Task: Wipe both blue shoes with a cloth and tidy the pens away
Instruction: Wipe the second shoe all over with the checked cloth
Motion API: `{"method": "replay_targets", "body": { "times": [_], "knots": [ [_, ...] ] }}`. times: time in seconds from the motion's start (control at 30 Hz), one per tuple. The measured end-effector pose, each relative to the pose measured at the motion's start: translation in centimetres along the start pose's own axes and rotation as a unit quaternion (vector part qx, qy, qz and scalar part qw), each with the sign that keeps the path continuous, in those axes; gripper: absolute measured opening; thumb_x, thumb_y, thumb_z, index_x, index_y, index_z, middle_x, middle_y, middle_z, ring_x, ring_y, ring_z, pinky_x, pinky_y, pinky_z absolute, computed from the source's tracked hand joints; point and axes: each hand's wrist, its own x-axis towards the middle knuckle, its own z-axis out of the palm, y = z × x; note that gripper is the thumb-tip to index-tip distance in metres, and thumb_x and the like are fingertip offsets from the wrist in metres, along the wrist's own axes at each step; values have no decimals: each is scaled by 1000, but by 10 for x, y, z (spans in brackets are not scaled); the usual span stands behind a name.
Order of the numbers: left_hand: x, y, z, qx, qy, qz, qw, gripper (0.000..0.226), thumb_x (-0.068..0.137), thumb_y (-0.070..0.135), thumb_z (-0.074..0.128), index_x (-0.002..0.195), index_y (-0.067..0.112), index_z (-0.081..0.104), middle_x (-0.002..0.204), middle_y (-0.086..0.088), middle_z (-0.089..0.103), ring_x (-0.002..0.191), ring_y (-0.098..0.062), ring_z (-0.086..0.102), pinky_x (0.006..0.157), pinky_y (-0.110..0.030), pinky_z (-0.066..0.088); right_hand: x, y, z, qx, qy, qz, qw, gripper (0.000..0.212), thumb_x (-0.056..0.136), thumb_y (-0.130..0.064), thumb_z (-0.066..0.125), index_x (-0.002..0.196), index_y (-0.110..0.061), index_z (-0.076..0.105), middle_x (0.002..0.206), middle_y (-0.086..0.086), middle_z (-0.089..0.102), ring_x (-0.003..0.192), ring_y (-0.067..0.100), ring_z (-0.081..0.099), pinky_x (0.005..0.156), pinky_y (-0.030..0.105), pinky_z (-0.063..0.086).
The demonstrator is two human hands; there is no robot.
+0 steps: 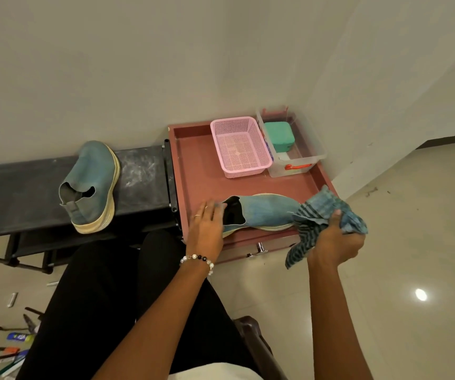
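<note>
My left hand (205, 224) rests flat-fingered on the heel of the blue shoe (262, 213) in the red tray (193, 171). My right hand (333, 237) clutches the striped cloth (322, 212) at the toe.

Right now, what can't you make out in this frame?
- Pens, head view: partly cut off by the left edge and hidden behind the leg; count unclear.
- Toe of the shoe on the tray: covered by the striped cloth.
- Right hand: fingertips buried in cloth.
- Green case: contents hidden.
</note>
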Motion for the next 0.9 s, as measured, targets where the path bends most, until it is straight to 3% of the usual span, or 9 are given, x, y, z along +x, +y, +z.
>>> {"method": "replay_targets", "body": {
  "times": [0.13, 0.23, 0.37, 0.47, 0.57, 0.63, 0.7, 0.83, 0.9],
  "knots": [
    [-5, 11, -4, 112, 16, 172, 979, 41, 61, -7, 72, 100, 6, 72, 117, -18, 66, 109, -34, 63, 96, -52, 48, -11, 14, 4, 10, -33, 23, 999, 44, 85, -29, 69, 121, -8, 54, 110, -1, 61, 95, 11, 61, 72, 12, 49],
    [-11, 12, 4, 166, -15, 191, 967, 51, 66, -1, 74, 116, 7, 68, 127, -15, 62, 118, -29, 60, 103, -47, 41, -15, 14, 7, 55, -12, 38, 998, 48, 82, -30, 73, 120, -10, 52, 108, -3, 61, 94, 11, 63, 73, 13, 51],
    [-17, 6, 6, 240, -120, 96, 959, 58, 99, 8, 30, 152, 3, 7, 159, -18, 5, 148, -30, 3, 116, -49, -3, -13, 8, 11, 58, -73, -33, 995, 60, 72, -14, 81, 121, -11, 46, 106, -9, 58, 92, 4, 61, 77, 12, 51],
    [-18, 9, 10, 278, -144, 97, 945, 54, 103, 12, 14, 151, 4, -7, 159, -17, -11, 146, -31, -15, 109, -52, -17, -27, 19, 18, -82, -208, -140, 965, 52, 77, -5, 74, 123, -11, 50, 104, -8, 57, 94, 12, 58, 81, 14, 49],
    [-17, 9, 10, 278, -139, 86, 946, 55, 100, 13, 9, 150, 4, -10, 159, -16, -12, 145, -30, -17, 107, -52, -20, -45, 48, 22, -228, -382, -264, 856, 47, 79, 13, 58, 124, -1, 57, 102, 4, 63, 96, 26, 61, 78, 6, 45],
    [-17, 8, 9, 280, -159, 82, 943, 56, 100, 13, 11, 149, 5, -14, 158, -12, -18, 145, -27, -20, 110, -53, -18, -45, 71, 25, -313, -506, -361, 718, 62, 71, 17, 56, 128, -7, 57, 125, 11, 61, 120, 28, 53, 98, 33, 45],
    [-18, 5, 10, 264, -159, 89, 947, 57, 97, 9, 8, 148, 6, -17, 157, -9, -22, 145, -24, -21, 113, -54, -13, -27, 90, 26, -388, -525, -421, 629, 69, 67, 11, 62, 129, -18, 57, 138, 3, 52, 135, 22, 38, 103, 39, 30],
    [-13, 1, 8, 224, -48, 79, 970, 65, 86, 7, 7, 151, 7, 15, 159, -11, 1, 147, -21, 3, 113, -55, 1, 10, 85, 14, -439, -377, -370, 726, 74, 59, 16, 63, 121, -22, 63, 138, 0, 52, 133, 19, 41, 103, 37, 23],
    [-15, 1, 6, 226, -75, 65, 969, 63, 89, 5, 10, 150, 7, -7, 157, -9, -17, 144, -19, -15, 108, -53, -16, 22, 79, 7, -395, -302, -302, 813, 67, 57, 21, 54, 114, -14, 65, 122, 9, 63, 117, 29, 55, 99, 43, 39]
  ]
}}
